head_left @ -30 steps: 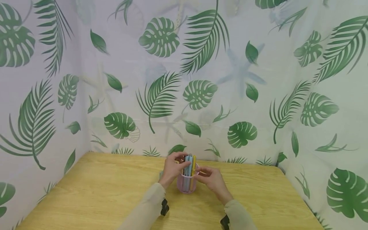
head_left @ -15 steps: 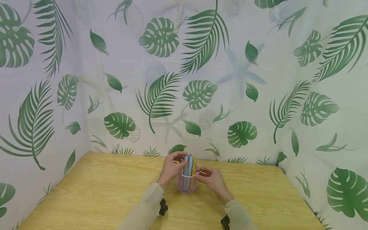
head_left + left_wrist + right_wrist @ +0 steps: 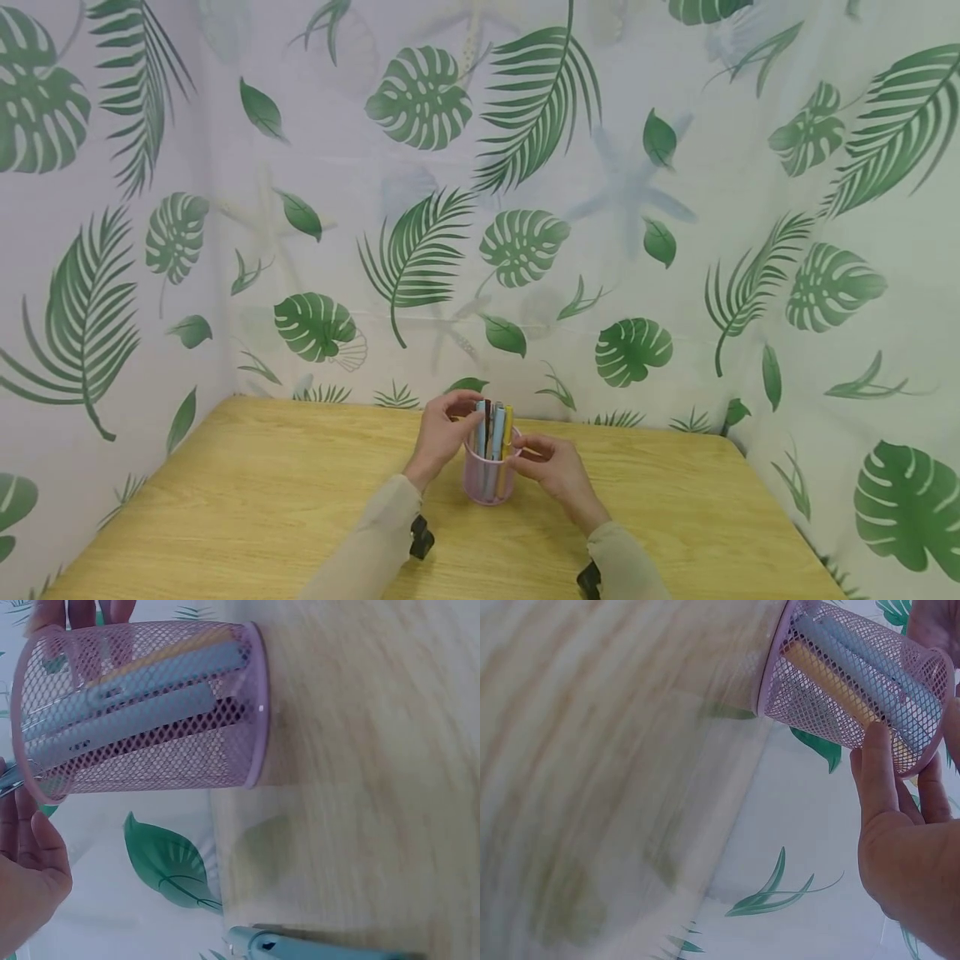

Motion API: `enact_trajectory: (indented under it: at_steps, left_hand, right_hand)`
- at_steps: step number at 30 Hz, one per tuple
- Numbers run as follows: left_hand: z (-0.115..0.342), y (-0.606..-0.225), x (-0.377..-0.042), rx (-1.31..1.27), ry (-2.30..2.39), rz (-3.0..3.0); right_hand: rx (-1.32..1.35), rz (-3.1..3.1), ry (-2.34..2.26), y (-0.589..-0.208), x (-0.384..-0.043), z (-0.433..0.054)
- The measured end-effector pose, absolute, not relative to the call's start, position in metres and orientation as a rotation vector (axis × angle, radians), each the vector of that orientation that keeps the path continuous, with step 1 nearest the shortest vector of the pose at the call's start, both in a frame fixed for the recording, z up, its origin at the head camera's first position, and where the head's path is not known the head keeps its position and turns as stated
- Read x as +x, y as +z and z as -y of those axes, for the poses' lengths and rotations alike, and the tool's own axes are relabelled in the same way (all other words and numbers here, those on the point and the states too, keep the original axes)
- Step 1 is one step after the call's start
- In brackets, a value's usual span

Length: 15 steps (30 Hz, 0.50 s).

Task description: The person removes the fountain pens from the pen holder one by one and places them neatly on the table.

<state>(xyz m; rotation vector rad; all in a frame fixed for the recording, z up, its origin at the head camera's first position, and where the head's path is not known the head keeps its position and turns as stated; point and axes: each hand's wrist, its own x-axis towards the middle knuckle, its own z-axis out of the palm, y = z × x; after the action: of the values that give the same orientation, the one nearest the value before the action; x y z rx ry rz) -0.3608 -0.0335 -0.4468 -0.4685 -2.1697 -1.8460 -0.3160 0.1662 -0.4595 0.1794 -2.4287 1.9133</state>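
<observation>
A pink mesh pen holder [image 3: 489, 485] stands upright on the table, holding several pens. My left hand [image 3: 441, 435] is at its left top, pinching the upper end of a light blue pen [image 3: 480, 408]. Beside that pen are a dark red pen [image 3: 487, 410], another light blue pen [image 3: 498, 432] and a yellow pen [image 3: 508, 421]. With my right hand [image 3: 557, 473] I hold the holder's right rim; in the right wrist view the thumb [image 3: 880, 769] lies against the outside of the mesh [image 3: 832, 705]. Part of the left fingertips is hidden behind the pens.
A long teal object [image 3: 322, 946] lies on the wooden table [image 3: 300, 500], seen in the left wrist view; its kind is unclear. White leaf-printed sheets [image 3: 525, 358] rise behind the table and along both sides.
My left hand has shifted slightly left at the holder's top. The pens have spread apart, so the dark red one shows between two light blue ones. My right hand has stayed at the rim.
</observation>
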Motion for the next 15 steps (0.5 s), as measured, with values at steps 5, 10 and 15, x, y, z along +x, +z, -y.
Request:
enact_trajectory:
  at_steps: [5, 10, 15]
  left_hand:
    - [0.035, -0.442, -0.361, -0.464, -1.909, 2.101]
    - [0.035, -0.432, -0.359, -0.484, -1.99, 2.057]
    - [0.035, -0.422, -0.351, -0.512, -2.033, 2.058]
  right_hand:
    - [0.167, 2.433, 1.896, -0.461, -0.317, -0.167]
    - [0.172, 2.435, 1.875, -0.461, -0.317, -0.166]
    - [0.198, 2.431, 1.882, -0.459, -0.315, -0.167]
